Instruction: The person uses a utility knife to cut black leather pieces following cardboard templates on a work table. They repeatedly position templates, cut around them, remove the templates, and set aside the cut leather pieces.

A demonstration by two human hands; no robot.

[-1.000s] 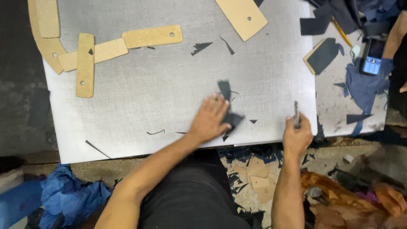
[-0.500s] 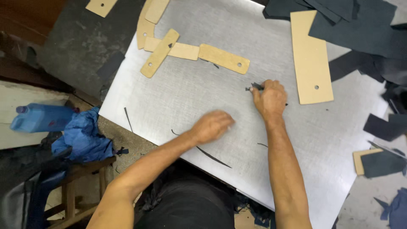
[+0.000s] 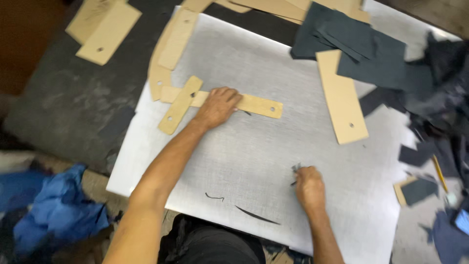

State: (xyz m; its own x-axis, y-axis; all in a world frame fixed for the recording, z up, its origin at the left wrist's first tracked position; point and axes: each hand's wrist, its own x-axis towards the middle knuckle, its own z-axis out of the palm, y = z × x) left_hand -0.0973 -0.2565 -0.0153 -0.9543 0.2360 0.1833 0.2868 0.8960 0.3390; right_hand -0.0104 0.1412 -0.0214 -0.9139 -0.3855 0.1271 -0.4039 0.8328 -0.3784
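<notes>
My left hand [image 3: 217, 106] lies flat on a long tan cardboard pattern strip [image 3: 259, 104] with a small hole near its right end. A shorter tan strip [image 3: 180, 105] crosses that strip at its left end. My right hand [image 3: 309, 188] rests low on the grey metal cutting sheet [image 3: 254, 151], fingers closed around a small dark cutting tool [image 3: 295, 169] whose tip sticks out above the fist. Thin dark fabric slivers [image 3: 256, 215] lie on the sheet near its front edge.
A wider tan pattern piece [image 3: 342, 98] lies to the right, partly under dark blue fabric pieces [image 3: 361, 49]. More tan patterns [image 3: 102, 29] sit at the upper left. Blue cloth [image 3: 58, 210] is bunched at the lower left. A yellow pencil [image 3: 439, 173] lies at the right.
My left hand has reached up and forward from the sheet's front onto the long tan strip. My right hand with the tool has drawn back toward the near edge. The view has shifted.
</notes>
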